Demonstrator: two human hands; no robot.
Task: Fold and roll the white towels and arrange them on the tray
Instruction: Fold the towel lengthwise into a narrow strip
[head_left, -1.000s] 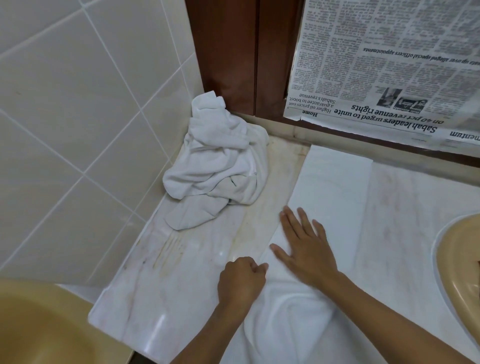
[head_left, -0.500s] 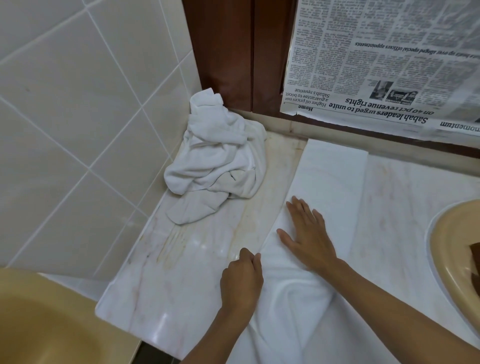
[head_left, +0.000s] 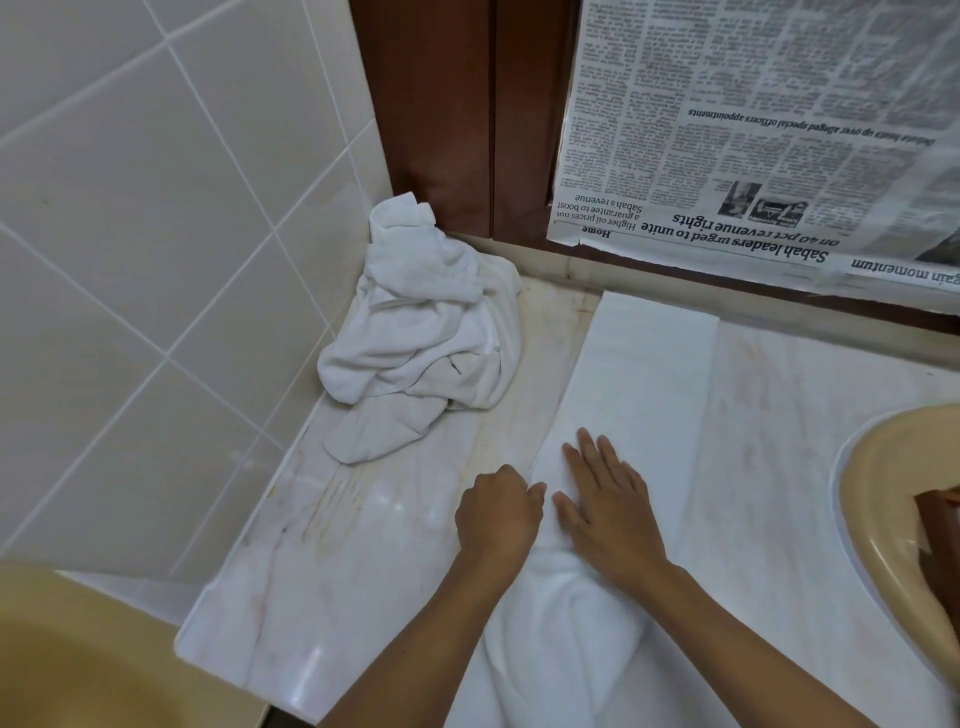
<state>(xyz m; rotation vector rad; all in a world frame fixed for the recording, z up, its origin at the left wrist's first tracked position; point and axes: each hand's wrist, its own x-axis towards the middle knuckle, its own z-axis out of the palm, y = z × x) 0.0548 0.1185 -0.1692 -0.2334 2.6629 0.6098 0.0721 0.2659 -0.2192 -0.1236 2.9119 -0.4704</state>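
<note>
A long white towel lies folded lengthwise on the marble counter, running from the back wall toward me and bunching near the front edge. My right hand presses flat on it with straight fingers. My left hand sits curled at the towel's left edge, beside the right hand; what its fingers hold is hidden. A crumpled heap of white towels fills the back left corner. No tray is in view.
Tiled wall on the left, a brown wooden frame and taped newspaper behind. A beige basin sits at the right with a brown object in it; a beige fixture lies below left.
My left hand has slid up along the towel's left edge toward the right hand, which drew slightly back toward me and stays flat on the towel. The crumpled heap has not moved.
</note>
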